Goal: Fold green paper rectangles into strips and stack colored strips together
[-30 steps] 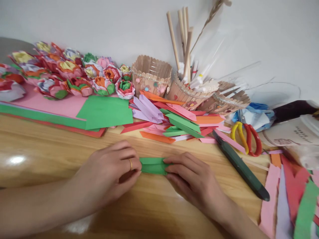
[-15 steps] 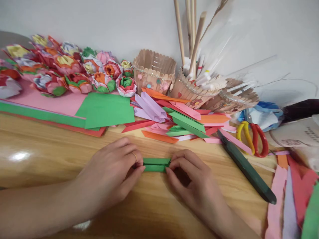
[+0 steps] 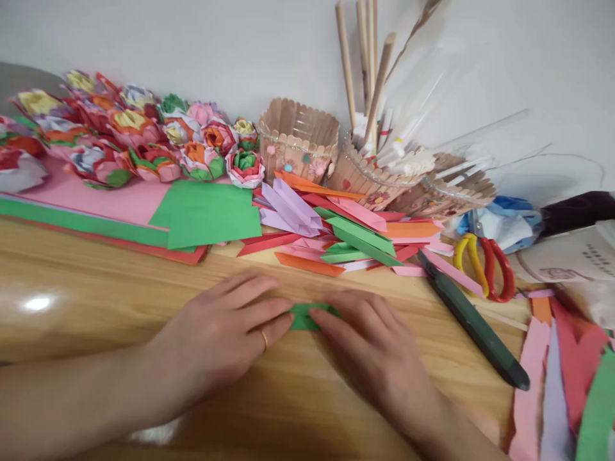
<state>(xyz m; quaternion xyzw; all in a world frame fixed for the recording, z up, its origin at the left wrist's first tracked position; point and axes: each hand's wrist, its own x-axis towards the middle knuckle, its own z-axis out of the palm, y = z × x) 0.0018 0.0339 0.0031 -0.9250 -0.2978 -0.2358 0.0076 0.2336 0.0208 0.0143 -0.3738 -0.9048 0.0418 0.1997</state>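
Note:
A small folded strip of green paper (image 3: 303, 316) lies on the wooden table between my hands. Its left end is held down under the fingertips of my left hand (image 3: 225, 320), which wears a ring; that thumb is hidden. At the right end, my right hand (image 3: 372, 339) has its thumb on top of the paper and its fingers closed around the tip. A corner there looks folded over, though my fingers partly cover it. Just beyond my hands is a pile of folded paper strips (image 3: 360, 237) in green, pink, orange, red and lilac.
Paper flowers (image 3: 134, 128) stand on stacked coloured sheets (image 3: 211, 214) at the left. Craft-stick baskets (image 3: 298, 141) line the wall, one holding sticks and pens. On the right lie a dark green cutter knife (image 3: 475, 320), red-and-yellow scissors (image 3: 497, 272) and paper scraps (image 3: 531, 378).
My left hand has turned from a pinch to fingers laid on the strip, a little further right. My right thumb has slid left over the paper, covering more of it.

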